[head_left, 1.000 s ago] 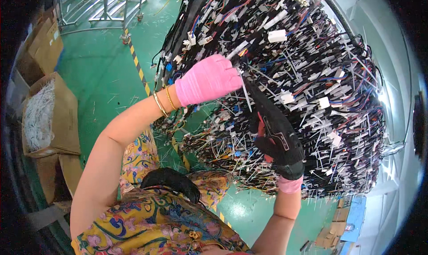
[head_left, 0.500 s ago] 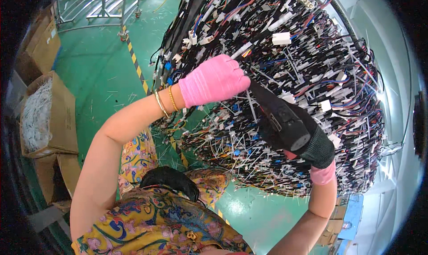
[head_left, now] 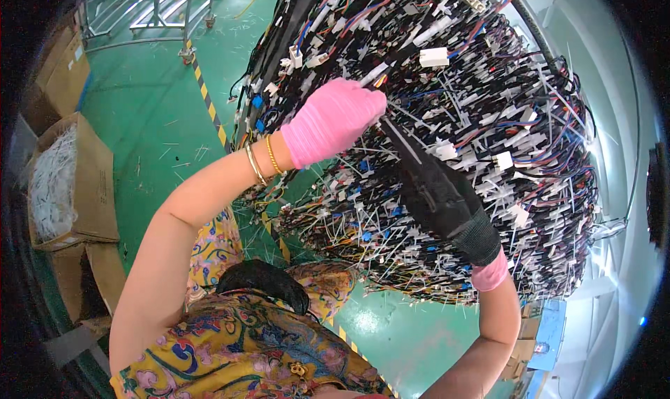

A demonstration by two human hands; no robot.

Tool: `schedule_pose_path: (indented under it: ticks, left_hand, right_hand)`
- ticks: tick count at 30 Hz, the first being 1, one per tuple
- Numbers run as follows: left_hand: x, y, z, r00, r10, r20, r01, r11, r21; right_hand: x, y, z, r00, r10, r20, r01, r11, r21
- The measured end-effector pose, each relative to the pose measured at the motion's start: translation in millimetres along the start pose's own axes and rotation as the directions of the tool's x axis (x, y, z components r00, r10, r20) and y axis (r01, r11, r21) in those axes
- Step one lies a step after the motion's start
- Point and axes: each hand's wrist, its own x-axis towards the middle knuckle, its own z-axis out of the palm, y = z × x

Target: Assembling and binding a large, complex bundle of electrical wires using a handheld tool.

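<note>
Sleeved cable: a white-sleeved cable (head_left: 375,74) with coloured wires at its end is seen right at the far edge of the left fist, in front of the piled harnesses.
Left hand: the left hand (head_left: 333,122), covered by a pink glove, is clenched over the cable; the inside of the grip is hidden.
Right hand: the right hand (head_left: 444,205), covered by a black glove with a pink cuff beneath, is wrapped around a black tool (head_left: 406,146); the single fingers cannot be told apart from the dark handle.
Tool: its narrow end is pointed far and left, and is held right beside the pink fist.
Harness pile: a large mound of wire harnesses (head_left: 488,130) is spread beyond and to the right of both hands; black cables, coloured wires, pale strips and a blocky white connector (head_left: 434,57) are mixed in it.
Person: two gold-coloured bracelets (head_left: 262,160) are worn on the left wrist, and yellow floral clothing (head_left: 230,357) is seen at the near side.
Left side: an open cardboard box (head_left: 99,172) is filled with white strips (head_left: 54,183).
Floor: the green floor (head_left: 143,113) is crossed by black-and-yellow tape (head_left: 204,92).
Far left: a metal frame (head_left: 187,22) is stood on castors.
Near right: a blue box (head_left: 548,336) is placed beside cardboard.
</note>
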Motion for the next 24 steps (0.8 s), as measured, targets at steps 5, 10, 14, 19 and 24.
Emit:
schedule_pose_path:
  ticks: [5, 10, 14, 19, 24]
  left_hand:
    - [2.6, 7.7, 4.5, 0.996, -0.058, 0.068, 0.046, 0.984, 0.171]
    - [4.9, 9.9, 3.9, 0.996, -0.069, 0.058, 0.061, 0.989, 0.132]
    - [3.1, 9.4, 6.0, 0.993, -0.093, 0.069, 0.084, 0.990, 0.116]
    - [2.3, 8.1, 4.1, 0.996, -0.077, 0.036, 0.075, 0.995, 0.064]
    - [-10.9, 1.5, -8.6, 0.987, -0.156, 0.026, 0.153, 0.983, 0.103]
  right_hand:
    - [0.8, -21.0, 5.5, 0.951, 0.309, -0.004, -0.116, 0.370, 0.922]
    - [-4.5, -4.3, 6.4, 0.964, 0.249, -0.094, -0.204, 0.919, 0.337]
    - [1.9, -4.5, 2.3, 0.978, 0.115, -0.172, -0.121, 0.992, -0.021]
    - [-4.2, -0.6, 14.6, 0.952, 0.183, -0.244, -0.102, 0.945, 0.312]
    - [-17.7, -13.4, 22.4, 0.946, 0.132, -0.297, -0.120, 0.991, 0.057]
